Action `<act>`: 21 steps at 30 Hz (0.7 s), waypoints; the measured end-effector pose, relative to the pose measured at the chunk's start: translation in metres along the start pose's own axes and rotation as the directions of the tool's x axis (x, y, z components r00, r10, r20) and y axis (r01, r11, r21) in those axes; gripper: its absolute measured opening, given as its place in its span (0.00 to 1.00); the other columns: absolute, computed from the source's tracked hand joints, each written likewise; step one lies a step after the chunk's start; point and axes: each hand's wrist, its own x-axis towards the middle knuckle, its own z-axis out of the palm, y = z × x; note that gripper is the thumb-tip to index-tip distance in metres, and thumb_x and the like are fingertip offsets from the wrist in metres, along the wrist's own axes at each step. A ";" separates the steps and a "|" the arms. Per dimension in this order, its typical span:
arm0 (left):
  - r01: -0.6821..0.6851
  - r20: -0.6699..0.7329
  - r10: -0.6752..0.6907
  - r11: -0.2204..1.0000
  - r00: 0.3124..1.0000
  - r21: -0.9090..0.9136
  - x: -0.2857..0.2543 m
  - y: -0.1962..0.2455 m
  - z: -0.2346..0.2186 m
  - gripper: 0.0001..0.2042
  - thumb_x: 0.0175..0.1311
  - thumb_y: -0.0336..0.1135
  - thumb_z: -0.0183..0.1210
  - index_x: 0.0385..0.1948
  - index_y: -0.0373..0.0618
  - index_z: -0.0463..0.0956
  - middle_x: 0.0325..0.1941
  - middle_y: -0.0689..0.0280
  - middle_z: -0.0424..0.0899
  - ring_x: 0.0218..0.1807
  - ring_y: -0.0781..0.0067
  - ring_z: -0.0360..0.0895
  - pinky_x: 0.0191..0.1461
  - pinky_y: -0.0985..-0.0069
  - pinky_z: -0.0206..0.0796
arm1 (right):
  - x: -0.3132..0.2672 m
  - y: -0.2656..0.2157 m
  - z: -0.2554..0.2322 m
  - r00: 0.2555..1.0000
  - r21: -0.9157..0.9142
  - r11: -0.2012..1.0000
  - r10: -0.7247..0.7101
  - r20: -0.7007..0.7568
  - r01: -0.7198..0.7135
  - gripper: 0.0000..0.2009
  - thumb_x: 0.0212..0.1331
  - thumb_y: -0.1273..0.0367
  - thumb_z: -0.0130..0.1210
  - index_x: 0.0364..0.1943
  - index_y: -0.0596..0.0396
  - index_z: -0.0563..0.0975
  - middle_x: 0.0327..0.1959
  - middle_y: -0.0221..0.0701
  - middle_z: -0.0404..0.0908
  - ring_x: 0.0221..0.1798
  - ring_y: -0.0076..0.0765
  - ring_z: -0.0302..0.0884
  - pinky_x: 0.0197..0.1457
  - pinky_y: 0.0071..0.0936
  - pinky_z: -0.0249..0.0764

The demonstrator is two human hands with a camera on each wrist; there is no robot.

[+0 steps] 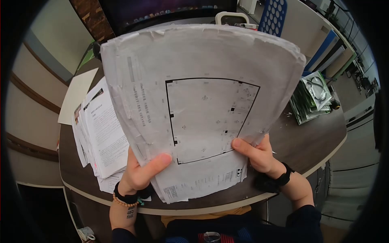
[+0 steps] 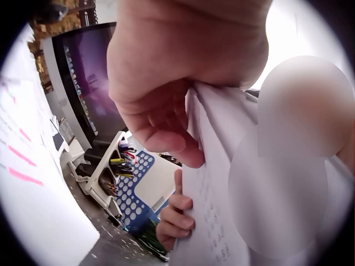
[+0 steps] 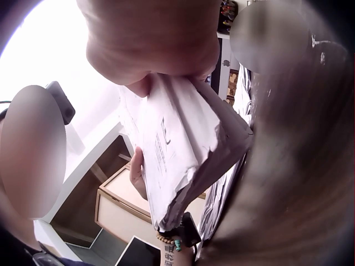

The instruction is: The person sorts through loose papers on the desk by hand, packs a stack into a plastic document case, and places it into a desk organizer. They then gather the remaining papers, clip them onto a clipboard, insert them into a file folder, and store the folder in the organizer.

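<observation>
A thick sheaf of large white paper sheets (image 1: pixel 206 117) stands tilted up between my two hands, its top page printed with a black-outlined floor plan. My left hand (image 1: pixel 144 168) grips the lower left side, thumb flat on the front and fingers behind. On the lower right edge, my right hand (image 1: pixel 257 154) holds the sheaf the same way, thumb near the plan's corner. In the left wrist view, the left fingers (image 2: pixel 166 141) curl at the back of the sheets. The right wrist view shows worn, creased edges on the sheaf (image 3: pixel 183 138).
Loose printed pages (image 1: pixel 107 133) lie in a pile on the dark desk (image 1: pixel 300 141) at left. A monitor (image 1: pixel 170 14) stands behind, with a pen holder (image 2: pixel 111 166) close by. Green packets with a coiled cable (image 1: pixel 314 95) sit at right beside upright folders (image 1: pixel 324 52).
</observation>
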 end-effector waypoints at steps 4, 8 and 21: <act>0.009 -0.038 -0.010 0.999 0.999 -0.042 -0.004 -0.008 -0.002 0.31 0.53 0.31 0.61 0.61 0.33 0.62 0.58 0.56 0.73 0.59 0.65 0.71 0.61 0.68 0.62 | -0.002 -0.002 0.004 0.999 -0.021 0.999 -0.037 0.017 0.037 0.15 0.63 0.75 0.54 0.53 0.63 0.73 0.49 0.33 0.79 0.50 0.26 0.74 0.53 0.26 0.71; 0.035 -0.068 -0.045 0.989 0.997 -0.145 -0.013 -0.015 -0.002 0.34 0.51 0.31 0.62 0.64 0.35 0.59 0.60 0.56 0.72 0.60 0.64 0.70 0.62 0.67 0.62 | -0.005 0.002 0.003 1.000 0.000 1.000 -0.014 0.015 0.014 0.16 0.63 0.75 0.54 0.54 0.63 0.72 0.50 0.33 0.78 0.52 0.27 0.73 0.54 0.27 0.70; 0.113 -0.031 -0.121 0.974 0.992 -0.196 -0.020 -0.015 -0.004 0.34 0.53 0.31 0.62 0.64 0.37 0.60 0.61 0.58 0.72 0.62 0.64 0.69 0.64 0.68 0.60 | -0.009 0.005 0.001 0.999 -0.024 0.999 0.034 0.026 -0.033 0.19 0.60 0.76 0.56 0.56 0.62 0.72 0.53 0.33 0.77 0.54 0.29 0.73 0.56 0.28 0.69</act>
